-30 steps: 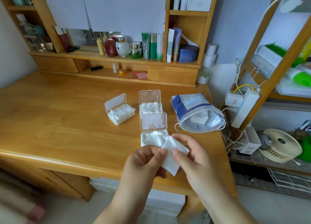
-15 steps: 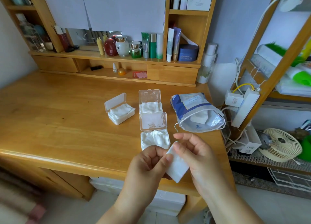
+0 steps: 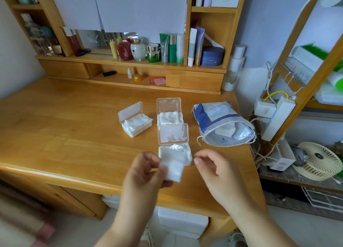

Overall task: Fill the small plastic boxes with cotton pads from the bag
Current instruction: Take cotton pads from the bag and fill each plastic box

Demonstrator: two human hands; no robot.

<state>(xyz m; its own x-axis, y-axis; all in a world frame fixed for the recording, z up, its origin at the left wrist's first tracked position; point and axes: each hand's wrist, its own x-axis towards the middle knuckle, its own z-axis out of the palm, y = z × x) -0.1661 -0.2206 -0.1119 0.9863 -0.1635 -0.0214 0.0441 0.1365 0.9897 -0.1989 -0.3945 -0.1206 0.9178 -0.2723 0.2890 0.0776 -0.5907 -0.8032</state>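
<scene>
Three small clear plastic boxes stand open on the wooden desk, each holding white cotton pads: a left box, a far box and a near box. My left hand pinches a white cotton pad just in front of the near box. My right hand hovers to the right of that box with loosely curled fingers, holding nothing. The blue and clear drawstring bag lies on its side at the right, its mouth open with pads inside.
Cosmetic bottles and jars line the shelf at the back of the desk. A rack with a power strip, cables and a small fan stands at the right. White boxes sit under the desk.
My right hand has let go of the pad and moved right. My left hand alone now holds the pad, closer to the near box.
</scene>
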